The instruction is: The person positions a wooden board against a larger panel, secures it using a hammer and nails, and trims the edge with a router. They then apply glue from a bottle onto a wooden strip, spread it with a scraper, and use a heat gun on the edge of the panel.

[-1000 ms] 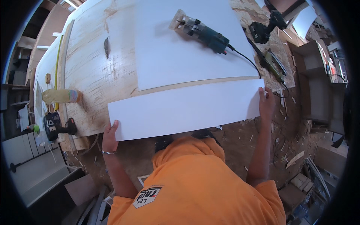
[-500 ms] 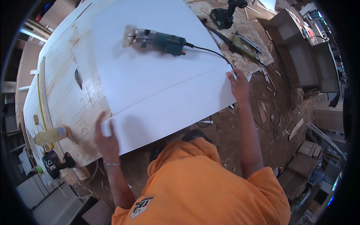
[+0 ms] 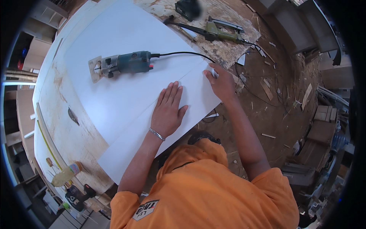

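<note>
Both hands on white strip, counter edge.
L hand (image 3: pixel 167 110) spread flat on strip (image 3: pixel 152 129); R hand (image 3: pixel 221 84) grips its far corner, fingertips hidden. Trimmer (image 3: pixel 124 64) lies nearby.

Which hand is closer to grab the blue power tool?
Probably the left. The left hand lies flat on the white board, just below the blue power tool. The right hand rests at the board's right corner, farther away, beside the cord.
</note>
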A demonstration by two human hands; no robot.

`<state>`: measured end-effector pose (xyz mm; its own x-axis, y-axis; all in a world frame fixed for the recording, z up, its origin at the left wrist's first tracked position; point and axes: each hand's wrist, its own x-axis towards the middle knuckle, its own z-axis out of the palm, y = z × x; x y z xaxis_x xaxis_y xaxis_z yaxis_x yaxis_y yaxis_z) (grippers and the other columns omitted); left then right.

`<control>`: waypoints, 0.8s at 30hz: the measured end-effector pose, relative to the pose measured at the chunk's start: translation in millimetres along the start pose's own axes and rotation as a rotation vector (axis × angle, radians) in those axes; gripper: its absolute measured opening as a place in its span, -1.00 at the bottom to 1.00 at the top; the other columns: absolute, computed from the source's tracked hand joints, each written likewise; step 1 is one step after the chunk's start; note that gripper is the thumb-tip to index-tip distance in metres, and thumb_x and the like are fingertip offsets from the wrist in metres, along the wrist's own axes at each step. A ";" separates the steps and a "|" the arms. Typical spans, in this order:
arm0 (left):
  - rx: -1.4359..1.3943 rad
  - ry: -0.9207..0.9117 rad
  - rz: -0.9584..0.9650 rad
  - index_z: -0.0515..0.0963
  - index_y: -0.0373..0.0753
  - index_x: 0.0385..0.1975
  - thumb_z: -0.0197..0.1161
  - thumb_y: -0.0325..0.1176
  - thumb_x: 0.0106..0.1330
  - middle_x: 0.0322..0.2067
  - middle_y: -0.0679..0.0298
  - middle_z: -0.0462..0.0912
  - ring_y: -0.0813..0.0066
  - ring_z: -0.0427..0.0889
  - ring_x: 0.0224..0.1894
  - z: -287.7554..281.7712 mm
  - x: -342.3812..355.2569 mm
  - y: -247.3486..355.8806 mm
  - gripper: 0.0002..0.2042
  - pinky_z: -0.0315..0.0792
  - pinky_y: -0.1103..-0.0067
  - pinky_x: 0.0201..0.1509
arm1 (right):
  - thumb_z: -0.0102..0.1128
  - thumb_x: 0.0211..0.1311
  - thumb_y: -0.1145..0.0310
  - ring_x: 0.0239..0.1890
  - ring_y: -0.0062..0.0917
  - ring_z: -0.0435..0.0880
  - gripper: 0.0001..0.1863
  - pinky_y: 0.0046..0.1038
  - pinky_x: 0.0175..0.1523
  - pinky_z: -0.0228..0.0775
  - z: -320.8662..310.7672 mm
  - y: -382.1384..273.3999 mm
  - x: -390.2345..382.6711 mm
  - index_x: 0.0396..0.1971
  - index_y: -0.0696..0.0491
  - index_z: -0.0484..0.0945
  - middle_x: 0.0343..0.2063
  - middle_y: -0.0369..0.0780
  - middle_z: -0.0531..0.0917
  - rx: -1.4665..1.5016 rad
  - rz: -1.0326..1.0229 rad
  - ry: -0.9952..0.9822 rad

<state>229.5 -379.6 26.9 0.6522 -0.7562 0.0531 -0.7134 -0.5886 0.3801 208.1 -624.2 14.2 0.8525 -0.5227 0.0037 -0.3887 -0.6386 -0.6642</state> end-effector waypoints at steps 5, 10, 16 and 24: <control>-0.012 -0.021 0.012 0.14 -0.36 0.47 0.09 -0.17 0.50 0.51 -0.05 0.11 0.04 0.04 0.57 -1.6 -1.1 -3.2 -0.36 -0.05 0.21 0.61 | 0.24 0.35 0.01 -0.06 -0.08 0.72 -0.50 -0.14 0.06 0.53 -2.8 -9.0 -2.4 0.14 0.01 0.63 -0.09 -0.03 0.73 -0.034 0.047 -0.037; 0.008 -0.048 0.008 0.11 -0.36 0.48 0.09 -0.15 0.51 0.52 -0.05 0.09 0.04 0.04 0.57 -6.3 -0.1 -0.5 -0.34 -0.05 0.20 0.61 | 0.28 0.35 -0.02 -0.13 -0.11 0.74 -0.51 -0.19 0.00 0.54 5.2 -2.1 -2.1 0.13 -0.03 0.65 -0.13 -0.01 0.74 -0.022 0.046 -0.001; 0.005 -0.053 0.020 0.09 -0.37 0.49 0.07 -0.06 0.52 0.52 -0.04 0.10 0.06 0.03 0.58 -5.6 1.3 -3.3 -0.31 -0.06 0.20 0.61 | 0.23 0.37 -0.04 -0.06 -0.11 0.72 -0.56 -0.18 0.02 0.54 7.5 -4.3 3.9 0.14 -0.18 0.66 -0.08 -0.04 0.74 -0.004 0.134 -0.017; 0.032 -0.119 -0.088 -0.03 -0.45 0.51 0.38 0.33 0.09 0.53 -0.25 -0.12 -0.11 -0.21 0.61 -7.5 5.1 26.1 0.20 -0.26 0.01 0.60 | 0.13 0.43 -0.01 -0.01 -0.05 0.69 -0.61 -0.11 0.07 0.53 8.1 -6.4 28.7 0.03 -0.10 0.71 -0.08 -0.03 0.73 -0.122 0.113 -0.076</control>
<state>216.1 -396.7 44.0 0.6790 -0.7287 -0.0893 -0.6640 -0.6614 0.3488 237.9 -630.6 12.5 0.8232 -0.5538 -0.1249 -0.5188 -0.6445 -0.5617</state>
